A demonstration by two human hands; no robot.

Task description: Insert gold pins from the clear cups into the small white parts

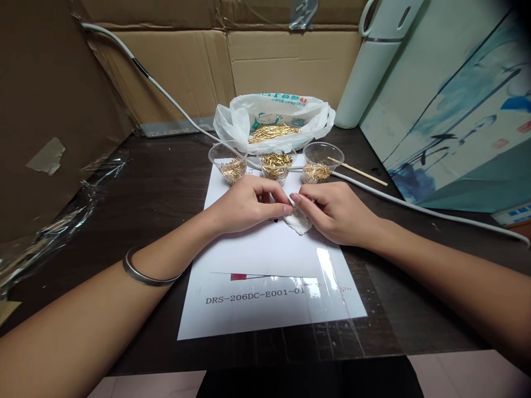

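Note:
My left hand and my right hand meet over a white printed sheet, fingertips almost touching. A crumpled white tissue hangs below my right thumb and curled fingers, which grip it. The thumb and index finger of my left hand are pinched together at the tissue's edge; what lies between them is too small to make out. Just beyond my hands stand three clear plastic cups: a left cup and a right cup with small gold-coloured pieces, and a middle cup holding short gold-coloured tubes.
The printed sheet lies on the dark table. Behind the cups sits a white plastic bag with long gold-coloured pins. A white cable crosses the table, near a wooden stick. A white bottle stands against cardboard.

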